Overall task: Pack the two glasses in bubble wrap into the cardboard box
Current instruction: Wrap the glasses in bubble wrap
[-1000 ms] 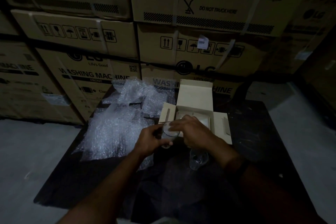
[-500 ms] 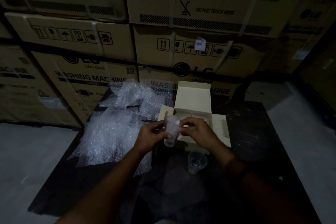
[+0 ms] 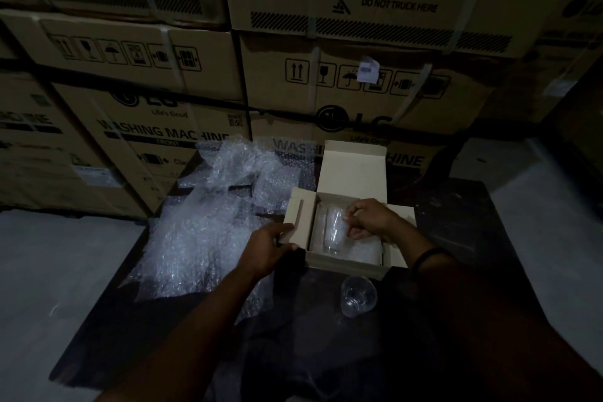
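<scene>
A small cardboard box (image 3: 344, 263) stands open on the dark table, lid flap up at the back. Inside it lies a clear glass (image 3: 334, 230) on a layer of bubble wrap. My right hand (image 3: 367, 220) is over the box and pinches that glass with curled fingers. My left hand (image 3: 266, 248) grips the box's left side flap. A second clear glass (image 3: 358, 299) stands bare on the table just in front of the box. Loose bubble wrap (image 3: 202, 232) is spread over the table's left half.
The dark table (image 3: 473, 238) ends near the box's right and at the bottom left. Stacked washing machine cartons (image 3: 359, 81) form a wall right behind it. Grey floor (image 3: 52, 264) shows to the left and right.
Both hands held the glass above the table in front of the box; the right hand has carried it into the box, and the left hand has let go and taken the box's left flap.
</scene>
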Motion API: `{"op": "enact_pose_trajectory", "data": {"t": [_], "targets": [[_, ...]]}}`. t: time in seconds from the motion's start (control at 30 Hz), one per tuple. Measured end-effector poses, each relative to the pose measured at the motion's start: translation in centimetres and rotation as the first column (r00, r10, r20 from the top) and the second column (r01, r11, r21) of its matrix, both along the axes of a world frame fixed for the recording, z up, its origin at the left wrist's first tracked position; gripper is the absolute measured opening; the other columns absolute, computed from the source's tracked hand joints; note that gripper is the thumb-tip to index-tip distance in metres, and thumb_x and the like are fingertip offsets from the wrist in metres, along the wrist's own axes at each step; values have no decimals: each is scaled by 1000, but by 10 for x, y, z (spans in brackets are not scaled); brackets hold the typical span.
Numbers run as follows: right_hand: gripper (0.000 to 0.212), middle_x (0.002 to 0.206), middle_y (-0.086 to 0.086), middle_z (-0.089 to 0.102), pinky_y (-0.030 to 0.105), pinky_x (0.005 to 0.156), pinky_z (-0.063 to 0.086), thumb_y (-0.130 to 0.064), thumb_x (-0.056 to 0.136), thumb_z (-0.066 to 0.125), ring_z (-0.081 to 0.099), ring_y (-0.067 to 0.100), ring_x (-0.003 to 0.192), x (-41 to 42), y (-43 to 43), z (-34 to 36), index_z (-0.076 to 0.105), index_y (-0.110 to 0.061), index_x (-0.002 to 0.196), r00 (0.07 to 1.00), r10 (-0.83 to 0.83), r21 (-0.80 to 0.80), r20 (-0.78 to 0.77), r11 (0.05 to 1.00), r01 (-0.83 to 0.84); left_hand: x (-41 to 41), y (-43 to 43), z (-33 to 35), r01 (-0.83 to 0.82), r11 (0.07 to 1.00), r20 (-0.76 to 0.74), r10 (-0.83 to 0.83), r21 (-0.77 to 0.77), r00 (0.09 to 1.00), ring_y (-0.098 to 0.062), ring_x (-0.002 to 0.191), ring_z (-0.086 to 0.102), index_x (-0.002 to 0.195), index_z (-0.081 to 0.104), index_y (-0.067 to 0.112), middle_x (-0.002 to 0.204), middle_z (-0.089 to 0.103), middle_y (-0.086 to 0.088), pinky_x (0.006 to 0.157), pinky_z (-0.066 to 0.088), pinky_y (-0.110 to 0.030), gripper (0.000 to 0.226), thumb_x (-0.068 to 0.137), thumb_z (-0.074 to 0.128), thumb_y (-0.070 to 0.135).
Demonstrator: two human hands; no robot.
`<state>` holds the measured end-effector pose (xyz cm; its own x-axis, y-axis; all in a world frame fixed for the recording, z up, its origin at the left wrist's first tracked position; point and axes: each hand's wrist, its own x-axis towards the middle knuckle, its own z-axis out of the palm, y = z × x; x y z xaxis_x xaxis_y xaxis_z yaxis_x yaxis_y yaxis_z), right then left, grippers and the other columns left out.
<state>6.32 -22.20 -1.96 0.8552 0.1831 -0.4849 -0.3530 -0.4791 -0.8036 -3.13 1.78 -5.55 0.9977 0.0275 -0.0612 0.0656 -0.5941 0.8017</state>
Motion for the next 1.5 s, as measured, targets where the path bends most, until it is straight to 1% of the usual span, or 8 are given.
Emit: {"op": "enact_pose_trajectory", "data": {"t": [0.37, 0.53, 0.63, 0.73, 0.87, 1.0, 1.27, 1.5], "targets": [[12, 67, 13, 63, 35, 55, 54, -22, 87, 69, 61, 20, 47, 15, 17, -45, 58, -16, 84, 996, 80, -145, 28, 987, -75, 7, 1, -7, -13, 1000, -37, 13, 15, 999, -12, 101, 63, 122, 63, 9, 123, 63, -8, 88, 47, -12, 43, 81, 74, 12], [44, 88, 18, 67, 35, 55, 56, -29, 83, 73, 63, 15, 49, 12, 10, -52, 55, -9, 117, 998, 43, -140, 43, 990, -36, 4, -2, -8, -13, 997, -34, 15, 71, 999, -19, 105, 61, 124, 63, 11, 123, 63, -7, 90, 45, -19, 42, 83, 73, 16], [68, 113, 21, 64, 32, 58, 56, -38, 81, 73, 67, 21, 66, 8, 1, -54, 45, -10, 137, 997, -45, -71, 63, 996, 50, -1, -10, -14, -104, 950, 132, 68, 294, 989, -29, 112, 54, 120, 64, 20, 121, 60, -7, 93, 45, -39, 46, 77, 71, 34], [66, 100, 20, 66, 33, 64, 56, -29, 86, 69, 66, 23, 68, -3, -8, -45, 39, -9, 141, 984, -172, 59, 38, 984, 170, -26, -35, -9, -166, 929, 274, 74, 331, 959, -29, 121, 41, 125, 59, 24, 128, 53, -6, 98, 32, -46, 58, 79, 50, 57], [61, 90, 19, 66, 32, 65, 55, -16, 87, 69, 65, 24, 69, -14, -24, -39, 39, -3, 138, 971, -235, 153, 48, 962, 226, -58, -74, -3, 215, 934, 199, -278, 286, 940, -19, 128, 32, 139, 43, 27, 140, 40, -1, 106, 27, -39, 88, 71, 44, 82], [55, 90, 17, 66, 34, 67, 55, -11, 86, 69, 65, 25, 68, -21, -32, -34, 44, -2, 133, 956, -281, 193, 79, 946, 262, -71, -108, -5, 428, 879, 29, -443, 212, 896, -16, 136, 32, 149, 23, 22, 151, 29, 0, 113, 27, -28, 111, 62, 67, 74], [46, 85, 15, 69, 37, 68, 55, -9, 84, 70, 66, 26, 70, -41, -30, -31, 52, -2, 127, 963, -258, 200, 83, 951, 238, -77, -105, -5, 352, 929, 46, -359, 119, 932, -16, 128, 45, 146, 32, 19, 142, 46, -1, 106, 34, -20, 81, 77, 73, 34], [32, 124, -8, 63, 28, 98, 44, -41, 90, 60, 58, 13, 113, -75, -5, -33, 66, -27, 118, 914, 264, -352, 308, 924, -149, -93, -49, -8, 139, 988, 144, -147, 65, 979, 4, 112, 42, 138, 41, 21, 120, 45, 16, 90, 23, 7, 78, 72, 81, 24]]}}
